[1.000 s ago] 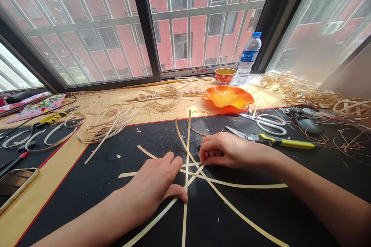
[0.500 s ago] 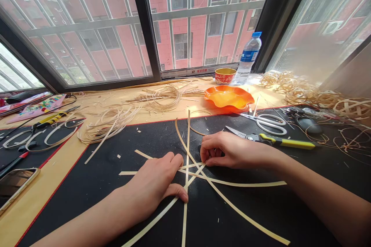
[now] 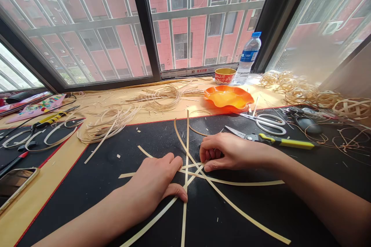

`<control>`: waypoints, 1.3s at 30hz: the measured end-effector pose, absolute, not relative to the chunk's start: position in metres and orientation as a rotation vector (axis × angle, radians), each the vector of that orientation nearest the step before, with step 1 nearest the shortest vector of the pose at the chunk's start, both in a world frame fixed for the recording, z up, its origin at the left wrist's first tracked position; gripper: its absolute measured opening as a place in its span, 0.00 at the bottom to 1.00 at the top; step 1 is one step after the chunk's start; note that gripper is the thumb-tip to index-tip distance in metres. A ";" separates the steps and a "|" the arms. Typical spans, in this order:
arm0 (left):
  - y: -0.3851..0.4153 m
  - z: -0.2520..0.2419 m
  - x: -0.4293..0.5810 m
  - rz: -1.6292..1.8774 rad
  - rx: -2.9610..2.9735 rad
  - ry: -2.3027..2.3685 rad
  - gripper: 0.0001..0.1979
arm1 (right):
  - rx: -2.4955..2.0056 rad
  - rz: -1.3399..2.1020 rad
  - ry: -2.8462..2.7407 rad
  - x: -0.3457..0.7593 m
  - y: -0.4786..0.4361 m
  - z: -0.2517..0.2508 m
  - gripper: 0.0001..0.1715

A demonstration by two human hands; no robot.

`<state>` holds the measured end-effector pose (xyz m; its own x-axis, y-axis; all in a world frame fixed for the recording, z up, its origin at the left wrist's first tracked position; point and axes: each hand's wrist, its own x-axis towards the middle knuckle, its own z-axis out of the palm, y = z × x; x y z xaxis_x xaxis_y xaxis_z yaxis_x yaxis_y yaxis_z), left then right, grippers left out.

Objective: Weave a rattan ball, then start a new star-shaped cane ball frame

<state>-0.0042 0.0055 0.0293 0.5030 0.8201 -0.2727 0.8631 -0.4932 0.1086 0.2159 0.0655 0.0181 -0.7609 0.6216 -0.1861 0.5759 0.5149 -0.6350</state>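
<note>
Several flat pale cane strips (image 3: 232, 208) cross each other on a black work mat (image 3: 290, 200), meeting in a loose star. My left hand (image 3: 153, 185) lies on the strips just left of the crossing, its thumb on one side and its fingers on the other, pressing them to the mat. My right hand (image 3: 228, 152) is curled just right of the crossing, its fingertips pinching a strip. The crossing point itself is partly hidden by the fingers of both hands.
Yellow-handled scissors (image 3: 285, 142) and white-handled scissors (image 3: 271, 125) lie beyond my right hand. An orange fluted dish (image 3: 228, 97), coils of cane (image 3: 164, 97), a water bottle (image 3: 247, 60) and a woven cane ball (image 3: 353, 108) sit farther back. A phone (image 3: 14, 183) lies at left.
My right hand has shifted slightly, its thumb lower on the strips. The long curved strip's far end has moved a little left, and the strips have shifted slightly.
</note>
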 end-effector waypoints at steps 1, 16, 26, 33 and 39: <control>0.005 0.029 -0.004 -0.289 2.520 1.441 0.20 | -1.063 1.075 -2.682 0.216 0.065 0.018 0.17; -0.001 0.030 0.004 -0.446 2.755 1.472 0.19 | -1.048 0.900 -2.765 0.213 0.063 0.017 0.22; 0.002 0.033 -0.003 -0.151 2.572 1.336 0.13 | -1.031 0.902 -2.771 0.215 0.063 0.017 0.21; 0.002 0.026 -0.007 -0.011 2.599 1.210 0.07 | -1.033 0.896 -2.772 0.214 0.061 0.017 0.21; 0.003 0.024 -0.007 0.014 2.666 1.171 0.09 | -1.020 0.903 -2.764 0.215 0.062 0.015 0.21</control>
